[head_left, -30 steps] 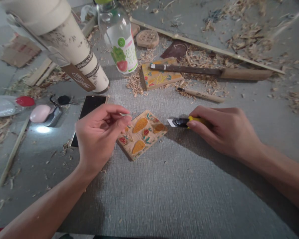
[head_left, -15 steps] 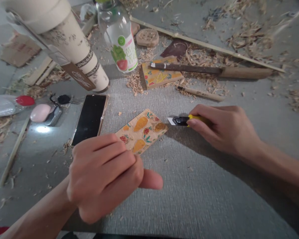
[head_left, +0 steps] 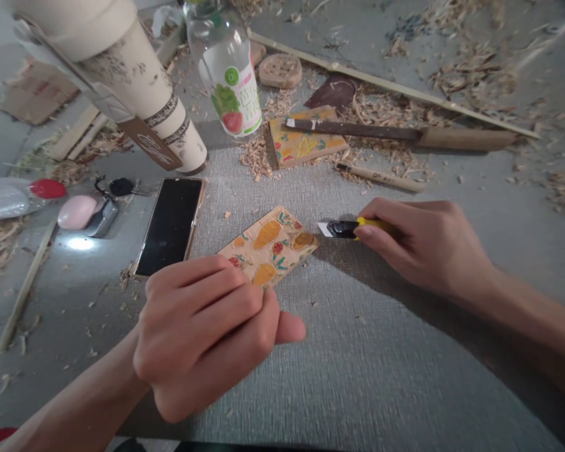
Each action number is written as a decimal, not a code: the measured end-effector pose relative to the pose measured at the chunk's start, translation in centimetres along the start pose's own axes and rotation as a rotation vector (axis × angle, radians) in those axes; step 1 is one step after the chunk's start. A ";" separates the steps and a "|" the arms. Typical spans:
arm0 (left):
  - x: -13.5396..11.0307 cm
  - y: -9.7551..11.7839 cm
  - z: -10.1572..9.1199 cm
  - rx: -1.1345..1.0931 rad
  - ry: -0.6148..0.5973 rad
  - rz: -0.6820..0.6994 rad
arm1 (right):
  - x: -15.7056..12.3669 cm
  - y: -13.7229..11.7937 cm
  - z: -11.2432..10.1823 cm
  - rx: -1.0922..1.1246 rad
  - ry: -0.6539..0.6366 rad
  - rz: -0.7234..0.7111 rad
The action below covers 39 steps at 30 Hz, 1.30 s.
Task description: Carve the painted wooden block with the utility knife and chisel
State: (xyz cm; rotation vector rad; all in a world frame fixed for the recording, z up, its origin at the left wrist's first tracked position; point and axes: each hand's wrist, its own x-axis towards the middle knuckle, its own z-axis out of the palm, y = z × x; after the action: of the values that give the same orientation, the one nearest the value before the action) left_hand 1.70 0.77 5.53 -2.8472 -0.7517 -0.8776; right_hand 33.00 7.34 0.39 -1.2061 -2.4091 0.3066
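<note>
A small wooden block painted with carrots and strawberries (head_left: 273,243) lies on the grey mat (head_left: 358,351). My left hand (head_left: 207,333) is raised just in front of the block's near corner, fingers curled together with the thumb out; whether it holds anything is hidden. My right hand (head_left: 424,248) rests on the mat to the block's right, closed on a yellow utility knife (head_left: 353,228). The knife's short blade points left at the block's right corner, a little apart from it.
A black phone (head_left: 169,225) lies left of the block. Behind stand a pale lamp base (head_left: 145,113) and a drink bottle (head_left: 228,75). A second painted block (head_left: 301,145), a long knife (head_left: 395,133), a carving tool (head_left: 381,179) and wood shavings lie at the back.
My left hand left the block's far-left edge, drew back toward me and curled shut in front of the block. The right hand with the knife stayed put.
</note>
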 end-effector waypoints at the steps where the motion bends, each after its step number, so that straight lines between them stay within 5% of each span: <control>1: -0.1 0.1 0.3 -0.034 0.031 -0.027 | 0.0 0.0 0.0 0.002 0.000 -0.001; 3: -0.3 0.3 1.0 -0.138 0.132 -0.167 | 0.0 0.0 0.0 -0.004 0.000 -0.002; 8: 0.1 1.1 2.8 -0.627 0.197 -0.861 | 0.0 0.1 0.0 -0.006 -0.006 -0.017; 12: 0.5 1.0 3.3 -0.823 0.231 -1.051 | 0.0 0.2 0.0 0.014 -0.012 0.001; 27: -0.3 -0.7 4.0 -0.935 0.315 -0.991 | 0.0 -0.1 -0.1 0.031 -0.050 0.056; 31: -0.3 -1.2 3.6 -0.834 0.320 -0.995 | 0.0 0.0 0.0 0.028 -0.044 0.050; 39: -1.1 -3.3 2.1 -0.353 0.095 -0.845 | -0.1 0.0 0.0 0.045 -0.041 0.053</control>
State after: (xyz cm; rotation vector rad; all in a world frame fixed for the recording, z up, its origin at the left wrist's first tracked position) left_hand 0.40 3.64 2.94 -2.6820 -2.0283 -1.3130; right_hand 33.08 7.29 0.37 -1.2569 -2.3952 0.4031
